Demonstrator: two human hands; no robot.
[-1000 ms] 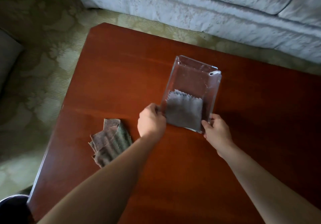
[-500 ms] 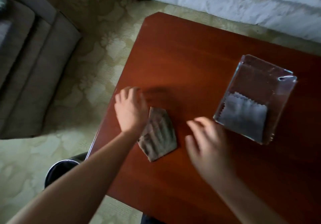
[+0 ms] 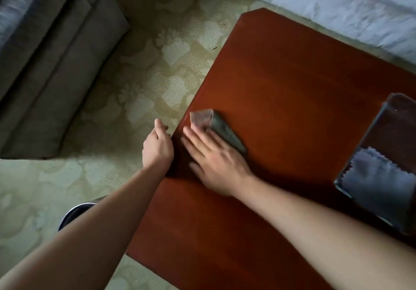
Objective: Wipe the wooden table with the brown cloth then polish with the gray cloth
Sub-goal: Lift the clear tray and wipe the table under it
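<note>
You are pressing your right hand (image 3: 216, 163) flat on the brown cloth (image 3: 221, 129), fingers straight and spread, so nothing is being clasped; the palm and fingers are covering the cloth's near end. The cloth is lying folded on the wooden table (image 3: 292, 82), close to the table's 9 o'clock edge, with its lighter corner poking out toward 11 o'clock from your fingertips. Your left hand (image 3: 157, 148) is hanging just beside that same edge, fingers relaxed and holding nothing; whether it is touching the wood is unclear. The gray cloth (image 3: 378, 186) is lying inside a clear glass tray (image 3: 362, 141) at 3 o'clock on the table, well apart from both hands. A patterned carpet (image 3: 135, 82) is showing at 9 o'clock, a gray sofa (image 3: 45, 64) at 10 o'clock, and a pale sofa (image 3: 337, 4) at 1 o'clock.
</note>
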